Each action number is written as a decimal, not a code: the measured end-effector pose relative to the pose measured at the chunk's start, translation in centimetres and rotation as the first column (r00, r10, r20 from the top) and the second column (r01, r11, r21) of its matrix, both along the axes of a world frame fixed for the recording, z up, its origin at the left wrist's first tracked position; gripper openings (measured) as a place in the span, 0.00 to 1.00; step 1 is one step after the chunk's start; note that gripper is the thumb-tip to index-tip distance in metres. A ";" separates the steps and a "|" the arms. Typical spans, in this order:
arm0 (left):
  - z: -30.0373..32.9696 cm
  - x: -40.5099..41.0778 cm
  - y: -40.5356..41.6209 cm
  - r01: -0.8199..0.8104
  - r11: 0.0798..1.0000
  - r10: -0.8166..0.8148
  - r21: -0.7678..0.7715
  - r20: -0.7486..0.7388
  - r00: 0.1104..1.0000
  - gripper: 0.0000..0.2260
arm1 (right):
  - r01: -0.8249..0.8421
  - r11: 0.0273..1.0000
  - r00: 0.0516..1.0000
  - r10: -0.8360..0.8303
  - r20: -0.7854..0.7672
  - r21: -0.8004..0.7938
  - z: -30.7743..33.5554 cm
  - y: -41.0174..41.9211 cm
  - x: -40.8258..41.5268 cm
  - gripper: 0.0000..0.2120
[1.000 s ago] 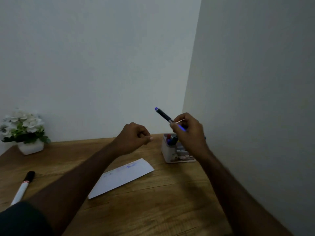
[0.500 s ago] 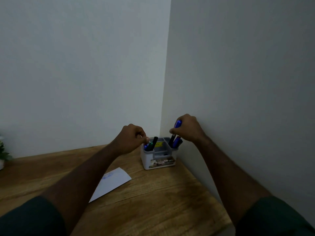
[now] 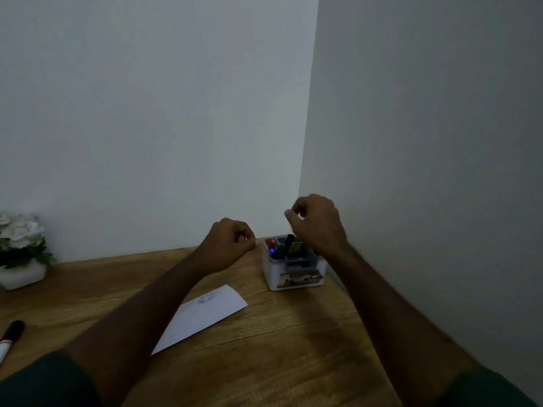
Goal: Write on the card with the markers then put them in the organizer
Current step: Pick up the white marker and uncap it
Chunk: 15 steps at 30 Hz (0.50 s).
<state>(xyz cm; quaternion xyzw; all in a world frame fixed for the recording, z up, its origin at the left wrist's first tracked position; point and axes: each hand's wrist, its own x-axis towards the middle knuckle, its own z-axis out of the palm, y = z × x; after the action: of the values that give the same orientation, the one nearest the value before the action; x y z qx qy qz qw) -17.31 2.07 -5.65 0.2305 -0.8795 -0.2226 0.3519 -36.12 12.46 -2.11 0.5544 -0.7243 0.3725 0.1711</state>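
A white organizer (image 3: 293, 274) stands in the desk's back right corner with several markers (image 3: 279, 246) upright in it. My right hand (image 3: 316, 224) hovers just above it, fingers curled, holding nothing I can see. My left hand (image 3: 227, 245) is curled into a loose fist to the organizer's left, above the desk, also holding nothing. The white card (image 3: 202, 315) lies flat on the wood with blue writing near its far end, partly under my left forearm. A marker with a dark cap (image 3: 10, 336) lies at the left edge of the desk.
A white pot of white flowers (image 3: 20, 251) sits at the back left. Two walls meet in a corner right behind the organizer. The wooden desk (image 3: 279, 348) ends close to the right wall.
My right hand held a blue marker, lowered it into the organizer and has let go, rising slightly. The view swung back left, showing the flowers and the loose marker again.
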 end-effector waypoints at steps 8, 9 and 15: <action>-1.3 11.1 -0.1 -0.146 0.987 0.150 0.065 -0.065 0.986 0.04 | -0.287 0.958 0.949 0.287 -0.128 0.019 -2.5 -4.0 14.1 0.09; -1.5 12.8 -0.3 -0.174 0.982 0.179 0.075 -0.066 0.982 0.04 | -0.318 0.947 0.937 0.322 -0.136 0.051 -3.1 -4.5 15.8 0.09; -4.1 25.4 -0.8 -0.408 0.907 0.411 0.106 -0.005 0.912 0.07 | -0.509 0.850 0.858 0.513 0.005 0.132 -7.2 -7.2 26.4 0.08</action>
<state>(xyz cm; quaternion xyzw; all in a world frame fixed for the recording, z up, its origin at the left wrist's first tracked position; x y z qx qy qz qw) 8.09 1.28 -9.75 0.4246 -0.7941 -0.1919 0.3903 -9.69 5.30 -9.28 0.7425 -0.5706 0.3485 0.0407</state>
